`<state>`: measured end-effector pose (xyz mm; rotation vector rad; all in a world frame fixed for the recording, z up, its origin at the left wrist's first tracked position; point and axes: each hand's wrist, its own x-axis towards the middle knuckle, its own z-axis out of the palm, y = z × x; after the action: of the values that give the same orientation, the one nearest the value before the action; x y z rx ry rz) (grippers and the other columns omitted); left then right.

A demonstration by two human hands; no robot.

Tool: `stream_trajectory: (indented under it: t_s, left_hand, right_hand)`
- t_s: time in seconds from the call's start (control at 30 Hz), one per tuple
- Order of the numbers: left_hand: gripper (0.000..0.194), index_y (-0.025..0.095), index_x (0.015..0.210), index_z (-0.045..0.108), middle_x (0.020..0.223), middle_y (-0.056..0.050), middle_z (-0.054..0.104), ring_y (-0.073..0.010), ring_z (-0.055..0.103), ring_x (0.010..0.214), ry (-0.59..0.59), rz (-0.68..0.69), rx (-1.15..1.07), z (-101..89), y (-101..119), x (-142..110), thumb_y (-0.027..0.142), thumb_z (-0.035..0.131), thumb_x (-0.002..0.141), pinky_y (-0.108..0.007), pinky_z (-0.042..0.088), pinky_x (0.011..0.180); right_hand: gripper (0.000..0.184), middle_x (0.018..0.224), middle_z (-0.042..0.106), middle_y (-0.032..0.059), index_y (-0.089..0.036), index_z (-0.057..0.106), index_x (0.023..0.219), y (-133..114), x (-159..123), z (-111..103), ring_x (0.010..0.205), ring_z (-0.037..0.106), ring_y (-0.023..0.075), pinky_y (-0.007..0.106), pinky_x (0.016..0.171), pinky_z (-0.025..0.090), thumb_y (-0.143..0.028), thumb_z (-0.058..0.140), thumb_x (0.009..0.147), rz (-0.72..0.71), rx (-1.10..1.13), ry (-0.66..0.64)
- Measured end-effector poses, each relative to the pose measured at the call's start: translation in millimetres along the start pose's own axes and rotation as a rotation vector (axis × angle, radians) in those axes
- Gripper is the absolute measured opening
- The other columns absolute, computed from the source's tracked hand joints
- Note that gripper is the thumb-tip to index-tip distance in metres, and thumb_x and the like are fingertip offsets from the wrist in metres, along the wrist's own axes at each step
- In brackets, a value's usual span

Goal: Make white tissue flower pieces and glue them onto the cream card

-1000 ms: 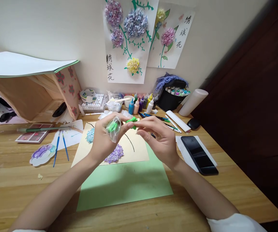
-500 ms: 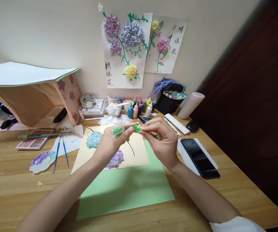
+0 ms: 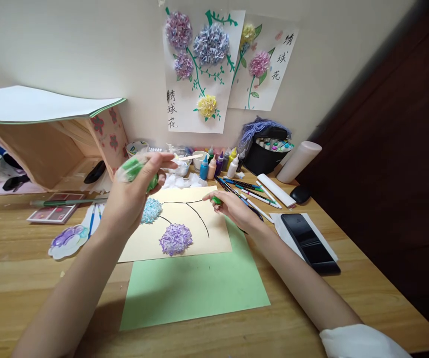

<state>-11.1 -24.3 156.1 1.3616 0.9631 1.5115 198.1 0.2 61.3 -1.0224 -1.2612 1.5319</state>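
Note:
My left hand (image 3: 130, 199) is raised left of the cream paper, curled around a lump of bright green modelling clay (image 3: 131, 170) in clear plastic wrap. A green part of it shows between the fingers. Low over the paper's right side, my right hand (image 3: 238, 209) pinches a small piece of green clay (image 3: 216, 200). Its fingertips are by the end of a drawn black stem. The cream paper (image 3: 139, 253) carries a blue ruffled flower (image 3: 151, 211), a purple one (image 3: 176, 239) and thin black lines. Beneath it lies a green sheet (image 3: 195, 293).
Paint bottles (image 3: 212, 168), pens (image 3: 249, 191) and a black marker case (image 3: 264, 159) stand or lie behind the paper. A phone (image 3: 309, 243) is at the right. A paint palette (image 3: 68, 241) and an open box (image 3: 50, 149) are at the left. Flower pictures (image 3: 199, 119) hang on the wall.
My hands have come apart. The left has moved left and up with the wrapped clay; the right has stayed near the paper's right side with a small green piece.

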Motion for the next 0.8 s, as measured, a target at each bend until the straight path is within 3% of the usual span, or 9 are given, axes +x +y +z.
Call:
stream_trajectory:
  t_s: [0.1,0.17,0.23,0.3,0.4,0.5,0.57,0.67,0.8]
  left_hand:
    - [0.023,0.020,0.080,0.067,0.078,-0.002,0.060,-0.0068,0.045,0.058,0.022,-0.003,0.004,-5.4,7,1,0.042,0.062,0.077,-0.018,0.036,0.047]
    - [0.023,0.019,0.077,0.064,0.076,-0.002,0.058,-0.0074,0.045,0.057,-0.001,-0.029,0.037,-6.5,7,2,0.043,0.062,0.077,-0.019,0.035,0.047]
    - [0.025,0.019,0.075,0.062,0.074,-0.002,0.056,-0.0080,0.045,0.057,-0.062,-0.061,0.079,-6.1,5,2,0.043,0.061,0.076,-0.020,0.034,0.046]
    - [0.025,0.018,0.077,0.061,0.070,-0.001,0.053,-0.0084,0.046,0.057,-0.118,-0.089,0.113,-5.1,1,3,0.043,0.061,0.076,-0.020,0.034,0.048]
    - [0.029,0.018,0.085,0.062,0.069,0.000,0.053,-0.0092,0.048,0.061,-0.176,-0.153,0.157,-4.2,-4,5,0.044,0.063,0.074,-0.021,0.038,0.053]
    - [0.036,0.019,0.101,0.060,0.082,-0.002,0.058,-0.0123,0.052,0.073,-0.262,-0.226,0.220,-2.6,-14,5,0.042,0.064,0.073,-0.025,0.042,0.063]
    - [0.037,0.020,0.107,0.056,0.090,-0.004,0.057,-0.0152,0.053,0.079,-0.339,-0.274,0.320,1.6,-25,2,0.038,0.060,0.075,-0.028,0.044,0.070]
    - [0.029,0.020,0.107,0.053,0.096,-0.005,0.054,-0.0194,0.052,0.091,-0.517,-0.263,0.537,15.2,-47,-9,0.031,0.051,0.081,-0.035,0.043,0.082]
    - [0.031,0.016,0.114,0.048,0.107,-0.010,0.049,-0.0222,0.049,0.101,-0.679,-0.052,0.663,39.9,-74,-28,0.027,0.046,0.085,-0.037,0.040,0.090]
  right_hand:
    - [0.052,0.043,0.024,-0.0087,-0.019,0.031,0.046,9,1,6,0.037,0.017,0.0027,0.020,0.037,0.011,-0.053,0.051,0.080,0.096,0.023,-0.081]
    - [0.052,0.040,0.019,-0.0105,-0.020,0.029,0.048,16,1,6,0.037,0.010,0.0029,0.021,0.038,0.005,-0.054,0.052,0.079,0.130,0.003,-0.125]
    - [0.041,0.040,0.023,-0.0110,-0.018,0.044,0.057,22,2,6,0.037,0.013,0.0038,0.020,0.037,0.010,-0.050,0.054,0.080,0.107,0.003,-0.151]
    - [0.029,0.045,0.033,-0.0099,-0.015,0.057,0.077,26,3,5,0.039,0.023,0.0045,0.019,0.040,0.022,-0.045,0.057,0.080,0.058,0.046,-0.175]
    - [0.031,0.059,0.046,-0.0056,-0.013,0.062,0.095,28,4,5,0.050,0.036,0.0042,0.018,0.050,0.034,-0.039,0.062,0.079,0.053,0.152,-0.220]
    - [0.032,0.051,0.034,-0.0089,-0.013,0.063,0.093,26,5,3,0.044,0.026,0.0039,0.016,0.042,0.024,-0.042,0.061,0.079,0.094,0.234,-0.224]
    - [0.040,0.044,0.020,-0.0111,-0.014,0.061,0.076,22,3,0,0.040,0.013,0.0048,0.018,0.037,0.013,-0.053,0.052,0.082,0.121,0.233,-0.210]
    - [0.054,0.042,0.016,-0.0108,-0.017,0.051,0.061,15,-8,-7,0.038,0.010,0.0055,0.019,0.036,0.014,-0.064,0.037,0.083,0.083,0.098,-0.148]
    - [0.041,0.058,0.044,-0.0053,-0.017,0.058,0.082,6,-33,-17,0.053,0.039,0.0089,0.022,0.052,0.032,-0.058,0.055,0.076,-0.087,-0.335,-0.008]
